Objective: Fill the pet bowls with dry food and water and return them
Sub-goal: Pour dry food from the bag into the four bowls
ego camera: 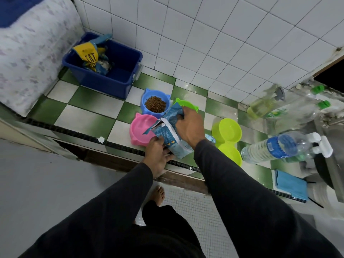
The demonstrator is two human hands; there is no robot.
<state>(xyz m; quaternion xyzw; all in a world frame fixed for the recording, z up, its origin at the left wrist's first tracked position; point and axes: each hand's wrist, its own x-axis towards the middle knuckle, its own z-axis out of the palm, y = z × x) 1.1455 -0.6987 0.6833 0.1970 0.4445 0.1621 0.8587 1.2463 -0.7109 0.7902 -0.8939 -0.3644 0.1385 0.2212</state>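
Green-and-white checkered tile surface (89, 101), white tiled wall behind. Food bag (168, 133) at centre, tilted, mouth over pink bowl (141, 130) at 9 o'clock. Right hand (191, 127) grips bag's upper end, left hand (158, 155) holds its lower edge. Blue bowl (155, 104) at 12 already has kibble. Bag looks soft, crinkly, light; likely best held at both ends. Water bottle (270, 148) at 3.

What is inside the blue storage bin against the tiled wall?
The blue storage bin holds a crumpled yellow bag printed "CAT", lying among blue and silvery packaging. The bin's right half shows bare floor. Anything beneath the bags is covered.
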